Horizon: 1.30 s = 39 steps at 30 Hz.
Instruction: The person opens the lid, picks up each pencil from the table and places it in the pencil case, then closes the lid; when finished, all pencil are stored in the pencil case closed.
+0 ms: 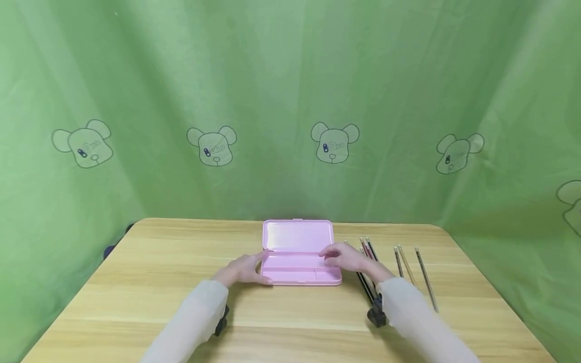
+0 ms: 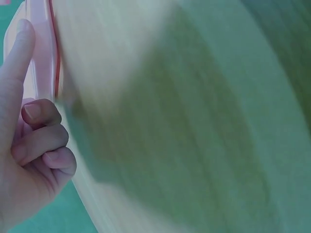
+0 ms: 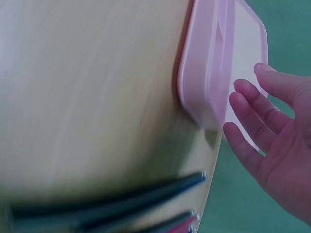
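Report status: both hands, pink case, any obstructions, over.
Left hand holding pink case by left end. Right hand above its right side, holding nothing. Case lying open. Pencils to its right, nothing visibly blocking.

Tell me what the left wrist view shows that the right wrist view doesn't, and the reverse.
Only the left wrist view shows the left hand, which is at one end of the case. Only the right wrist view shows the right hand and pencils. Both show the case, table and green cloth.
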Motion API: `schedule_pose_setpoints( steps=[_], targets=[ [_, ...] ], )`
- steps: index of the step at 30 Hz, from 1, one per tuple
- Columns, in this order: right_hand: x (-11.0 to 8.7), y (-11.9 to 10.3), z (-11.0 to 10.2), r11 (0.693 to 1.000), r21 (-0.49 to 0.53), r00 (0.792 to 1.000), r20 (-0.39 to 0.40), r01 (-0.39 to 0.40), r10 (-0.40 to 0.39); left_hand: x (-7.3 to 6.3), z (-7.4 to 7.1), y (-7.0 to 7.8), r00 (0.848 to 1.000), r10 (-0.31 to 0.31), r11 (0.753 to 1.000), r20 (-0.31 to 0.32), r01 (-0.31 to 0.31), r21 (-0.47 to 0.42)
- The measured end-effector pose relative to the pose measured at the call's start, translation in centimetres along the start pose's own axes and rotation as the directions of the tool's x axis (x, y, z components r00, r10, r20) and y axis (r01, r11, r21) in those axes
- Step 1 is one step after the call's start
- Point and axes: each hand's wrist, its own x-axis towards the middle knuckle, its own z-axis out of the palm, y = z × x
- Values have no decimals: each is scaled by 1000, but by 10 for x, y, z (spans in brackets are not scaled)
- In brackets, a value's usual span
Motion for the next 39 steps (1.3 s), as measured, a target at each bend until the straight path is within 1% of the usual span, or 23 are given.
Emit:
schedule_pose_setpoints(
  steps=[4,6,9,12,14,16,19,24,29,31,33,35,39],
  targets=[
    [-15,12,-15,1000,-15,999,-37,25,-26,1,2,-3,999,28,1000,-15,-28,-3],
    [-24,20,-23,1000,-25,998,-55,19,-20,1,2,-5,999,39,999,-17,-40,-3],
    [-40,33,-37,999,-20,996,-76,-36,35,1,1,-6,998,56,998,-24,-56,-3],
    [-60,45,-53,994,-35,988,-112,-107,103,0,0,-6,997,64,998,-33,-64,-7],
    [-73,51,-63,989,-47,982,-134,-140,133,0,-1,-6,997,69,998,-40,-69,-11],
    [-85,58,-71,984,-62,975,-155,-168,157,-1,-1,-7,996,76,997,-48,-76,-8],
    [-100,68,-79,977,-95,968,-183,-191,171,-1,-2,-8,995,83,997,-59,-83,-4],
    [-124,83,-88,959,-136,954,-207,-249,219,-3,-1,-9,995,78,997,-60,-79,-17],
    [-145,91,-97,926,-168,935,-171,-339,311,-4,-1,-9,995,84,996,-59,-85,-18],
    [-150,91,-99,916,-169,928,-152,-365,341,-4,-1,-10,995,84,996,-60,-85,-16],
    [-154,92,-99,904,-158,915,-139,-397,378,-4,0,-10,995,85,996,-58,-86,-14],
    [-157,94,-97,895,-164,908,-133,-414,396,-4,1,-11,995,82,996,-51,-83,-14],
    [-160,97,-89,881,-136,890,-135,-453,436,-3,2,-12,996,77,997,-38,-78,-21]
  ],
)
